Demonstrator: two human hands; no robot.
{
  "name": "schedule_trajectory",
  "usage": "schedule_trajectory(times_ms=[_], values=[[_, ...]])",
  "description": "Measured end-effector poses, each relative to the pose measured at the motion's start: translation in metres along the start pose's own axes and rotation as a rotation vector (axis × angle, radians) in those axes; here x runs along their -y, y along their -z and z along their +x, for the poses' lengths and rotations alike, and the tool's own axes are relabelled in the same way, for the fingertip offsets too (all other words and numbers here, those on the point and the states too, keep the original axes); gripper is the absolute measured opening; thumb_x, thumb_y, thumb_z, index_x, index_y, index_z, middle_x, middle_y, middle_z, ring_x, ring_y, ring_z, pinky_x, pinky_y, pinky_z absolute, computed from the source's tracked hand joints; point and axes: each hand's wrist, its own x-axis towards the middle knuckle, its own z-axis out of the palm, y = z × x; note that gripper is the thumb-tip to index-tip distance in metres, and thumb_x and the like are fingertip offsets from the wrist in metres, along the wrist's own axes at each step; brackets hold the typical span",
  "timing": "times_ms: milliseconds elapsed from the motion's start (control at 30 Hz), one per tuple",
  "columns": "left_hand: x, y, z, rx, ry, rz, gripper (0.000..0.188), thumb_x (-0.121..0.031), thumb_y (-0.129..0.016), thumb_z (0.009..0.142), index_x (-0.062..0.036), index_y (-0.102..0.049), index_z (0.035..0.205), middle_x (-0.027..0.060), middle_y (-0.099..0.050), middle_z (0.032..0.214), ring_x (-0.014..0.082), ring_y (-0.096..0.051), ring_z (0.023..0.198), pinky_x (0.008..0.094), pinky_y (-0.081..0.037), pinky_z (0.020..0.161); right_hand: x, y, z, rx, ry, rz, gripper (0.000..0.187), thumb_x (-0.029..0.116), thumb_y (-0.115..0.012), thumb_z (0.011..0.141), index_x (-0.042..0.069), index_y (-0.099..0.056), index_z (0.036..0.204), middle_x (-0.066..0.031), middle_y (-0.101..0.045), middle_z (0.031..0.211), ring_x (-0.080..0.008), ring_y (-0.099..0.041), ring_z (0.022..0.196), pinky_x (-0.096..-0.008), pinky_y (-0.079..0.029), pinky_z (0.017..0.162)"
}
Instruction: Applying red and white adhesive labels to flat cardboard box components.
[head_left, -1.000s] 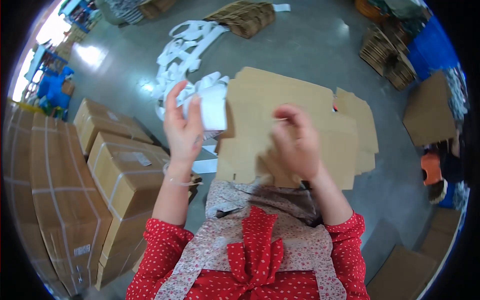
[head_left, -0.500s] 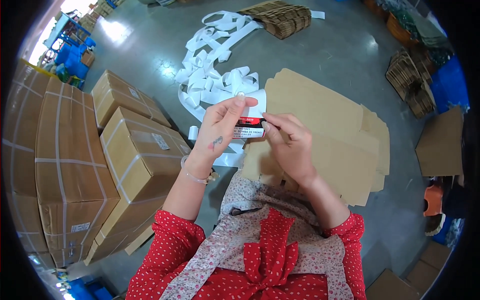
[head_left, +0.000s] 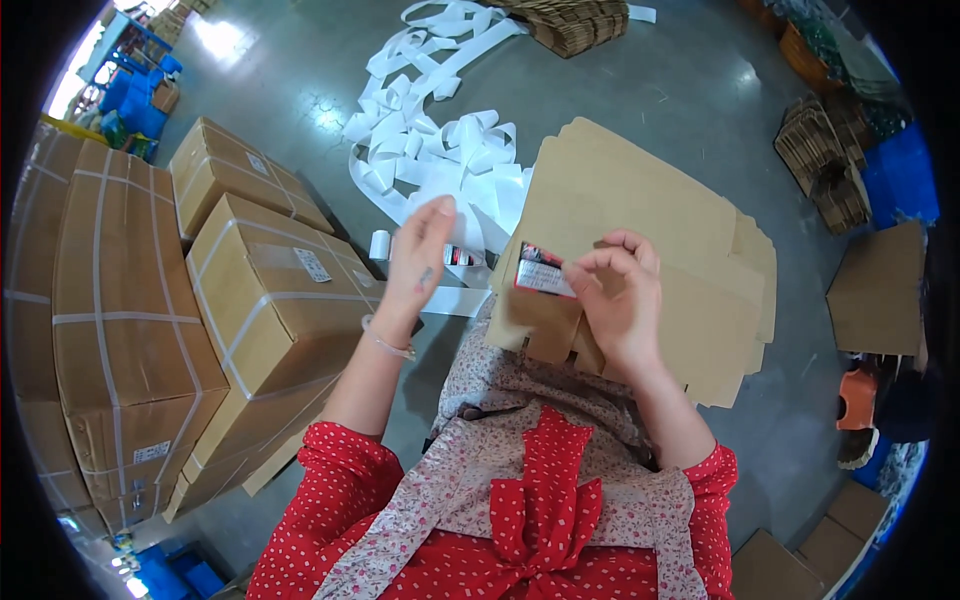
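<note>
My right hand [head_left: 622,300] pinches the edge of a small printed sticker [head_left: 543,273], coloured red, black and white, between thumb and finger. This sticker is over a flattened brown cardboard box [head_left: 650,230]. On the left, my left hand [head_left: 420,252] has its fingers closed at the edge of a white label strip [head_left: 485,212], and part of the hand hides where they meet. Another printed red, black and white label [head_left: 459,256] shows on the strip beside that hand. The two hands are apart.
A tangle of white backing strip [head_left: 400,125] lies on the grey floor beyond my hands. Strapped cartons [head_left: 270,310] are stacked at left. A bundle of folded cardboard [head_left: 580,28] is at the far side, another cardboard stack [head_left: 815,160] at right.
My hands have moved apart. The sticker has come away from the strip with my right hand, moving right and slightly nearer, over the cardboard. My left hand has shifted slightly left.
</note>
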Motion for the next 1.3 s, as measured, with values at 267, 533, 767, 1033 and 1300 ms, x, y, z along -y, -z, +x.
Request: schedule_trajectory(times_ms=[267, 533, 767, 1033, 1300], values=[[-0.001, -0.037, -0.025, 0.101, -0.244, 0.386, 0.062, -0.039, -0.068, 0.089, 0.0096, -0.056, 0.126, 0.0284, -0.064, 0.103, 0.0376, -0.062, 0.095, 0.0418, -0.047, 0.088, -0.015, -0.020, 0.014, -0.033, -0.127, -0.082, 0.013, 0.010, -0.079, 0.078, 0.004, -0.070, 0.085, -0.0128, -0.055, 0.115, -0.0271, -0.051, 0.111, -0.0368, -0.046, 0.090], [0.002, -0.060, -0.023, 0.217, -0.225, 0.389, 0.067, -0.040, -0.073, 0.084, 0.0101, -0.055, 0.126, 0.0313, -0.063, 0.102, 0.0402, -0.062, 0.097, 0.0435, -0.048, 0.086, -0.037, 0.021, 0.023, -0.199, 0.082, -0.594, 0.028, 0.014, -0.076, 0.079, 0.004, -0.061, 0.100, -0.0170, -0.056, 0.112, -0.0355, -0.051, 0.107, -0.0448, -0.042, 0.091], [0.032, -0.077, 0.015, 0.219, 0.049, 0.040, 0.065, -0.040, -0.070, 0.087, 0.0091, -0.056, 0.127, 0.0281, -0.066, 0.104, 0.0341, -0.065, 0.100, 0.0384, -0.049, 0.089, -0.090, 0.150, -0.029, -0.436, -0.230, -0.983, 0.041, 0.025, -0.067, 0.088, -0.001, -0.058, 0.119, -0.0213, -0.059, 0.114, -0.0401, -0.056, 0.106, -0.0472, -0.045, 0.093], [-0.011, -0.102, -0.006, 0.367, -0.176, 0.159, 0.052, -0.033, -0.070, 0.089, 0.0057, -0.059, 0.122, 0.0202, -0.070, 0.102, 0.0265, -0.067, 0.097, 0.0346, -0.049, 0.090, -0.123, 0.198, -0.085, -0.309, -0.358, -0.692, 0.038, 0.025, -0.069, 0.092, -0.003, -0.061, 0.115, -0.0184, -0.064, 0.101, -0.0247, -0.065, 0.087, -0.0332, -0.052, 0.073], [-0.009, -0.081, -0.003, -0.002, 0.009, 0.192, 0.057, -0.028, -0.070, 0.090, 0.0085, -0.052, 0.130, 0.0209, -0.062, 0.121, 0.0203, -0.060, 0.110, 0.0309, -0.047, 0.095, -0.187, 0.238, -0.095, -0.598, -0.653, 0.478, 0.029, 0.012, -0.063, 0.096, -0.007, -0.059, 0.118, -0.0132, -0.067, 0.109, -0.0177, -0.065, 0.093, -0.0302, -0.054, 0.078]])
